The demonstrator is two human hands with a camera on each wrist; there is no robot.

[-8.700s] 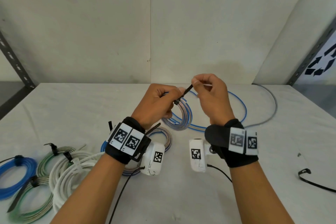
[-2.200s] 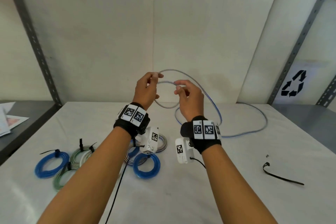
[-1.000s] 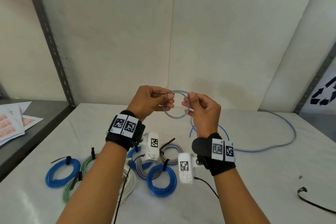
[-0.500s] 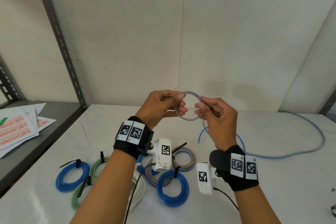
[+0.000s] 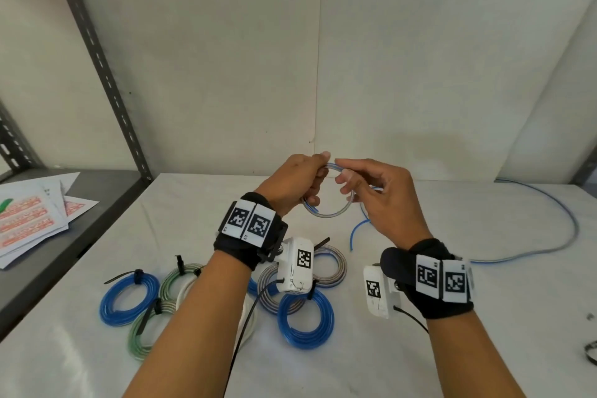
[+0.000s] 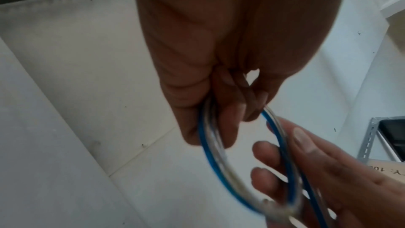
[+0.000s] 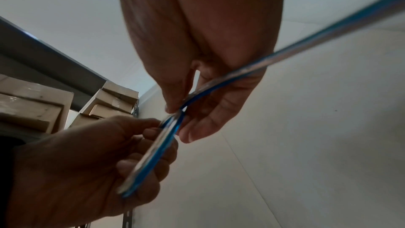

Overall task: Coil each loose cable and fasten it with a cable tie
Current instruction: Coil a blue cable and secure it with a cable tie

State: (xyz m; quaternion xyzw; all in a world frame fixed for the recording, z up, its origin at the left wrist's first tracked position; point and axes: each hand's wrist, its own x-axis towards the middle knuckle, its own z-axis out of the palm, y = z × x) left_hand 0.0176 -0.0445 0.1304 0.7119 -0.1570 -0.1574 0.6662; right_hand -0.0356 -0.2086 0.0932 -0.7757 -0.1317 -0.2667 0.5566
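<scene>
A grey-and-blue cable is wound into a small coil [image 5: 328,212] held above the table. My left hand [image 5: 292,182] grips the coil's left side, fingers curled round the turns [image 6: 208,141]. My right hand [image 5: 379,194] pinches the same cable between thumb and fingers at the coil's top right [image 7: 184,108]. The cable's loose tail [image 5: 562,233] runs over the table to the right and back. A black cable tie [image 5: 591,355] lies at the right edge.
Several tied coils lie on the white table [image 5: 420,349] near my left forearm: a blue one [image 5: 129,299], a green one [image 5: 145,329], another blue one [image 5: 305,320], a grey one [image 5: 332,265]. Papers [image 5: 29,220] sit on the left shelf. A grey rack post [image 5: 97,58] stands left.
The view has panned left. My hands have wound another turn onto the coil, and my right hand has shifted along the cable to the coil's top.
</scene>
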